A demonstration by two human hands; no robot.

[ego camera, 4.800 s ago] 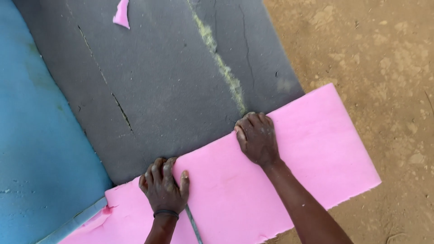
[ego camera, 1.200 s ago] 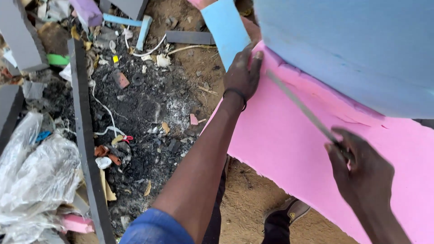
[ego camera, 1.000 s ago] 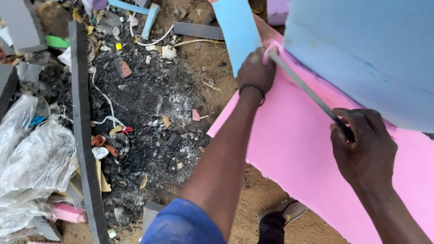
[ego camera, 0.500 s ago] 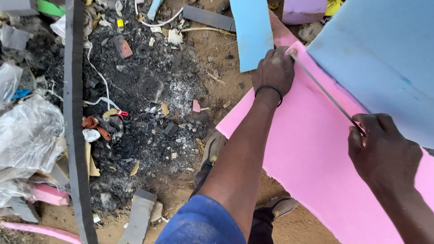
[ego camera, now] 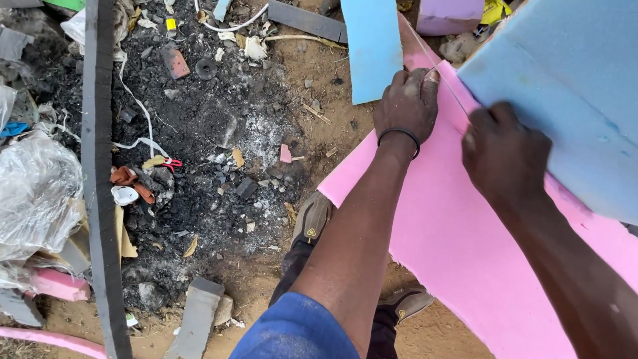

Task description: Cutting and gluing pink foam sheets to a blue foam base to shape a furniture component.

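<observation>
In the head view the left hand point(ego camera: 407, 100) lies on the upper end of a pink foam sheet point(ego camera: 458, 239), its fingers point(ego camera: 425, 83) curled and pressing on the foam beside the tip of a thin metal blade point(ego camera: 446, 85); a dark band sits on that wrist. The right hand point(ego camera: 502, 149) is just beside it, a little lower on the sheet, its fingers closed round the near end of the blade, which runs up and to the left along the edge of a large blue foam slab point(ego camera: 571, 86) lying over the pink sheet. The pink sheet slants from the top centre down to the lower right across sandy ground point(ego camera: 332, 159). A narrower blue foam strip point(ego camera: 372, 46) lies above the left hand. To the left are a patch of black ash point(ego camera: 219, 126) strewn with scraps, a long grey foam bar point(ego camera: 100, 179) and crumpled clear plastic point(ego camera: 33, 193). A brown shoe point(ego camera: 311, 219) shows under the left forearm.
</observation>
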